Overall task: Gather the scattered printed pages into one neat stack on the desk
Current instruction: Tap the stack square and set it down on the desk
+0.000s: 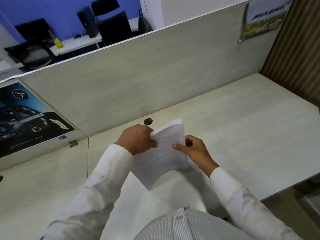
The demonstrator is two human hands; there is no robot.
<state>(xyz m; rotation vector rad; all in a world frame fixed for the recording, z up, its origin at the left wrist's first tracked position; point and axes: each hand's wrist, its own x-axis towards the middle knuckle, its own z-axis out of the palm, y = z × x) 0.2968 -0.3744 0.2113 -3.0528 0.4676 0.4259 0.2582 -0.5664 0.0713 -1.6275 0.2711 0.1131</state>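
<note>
A sheaf of white printed pages is held tilted above the pale desk, text facing me, its far end curling over. My left hand grips the sheaf's left edge near the top, thumb on the printed face. On the right edge my right hand holds it too, thumb pressed on the front and fingers behind. Whether the lower corner touches the desk is unclear.
A round cable hole lies just beyond my left hand. A partition wall closes the desk's back, with a McLaren poster top right. A dark car poster covers the left divider. The desk edge drops off at right.
</note>
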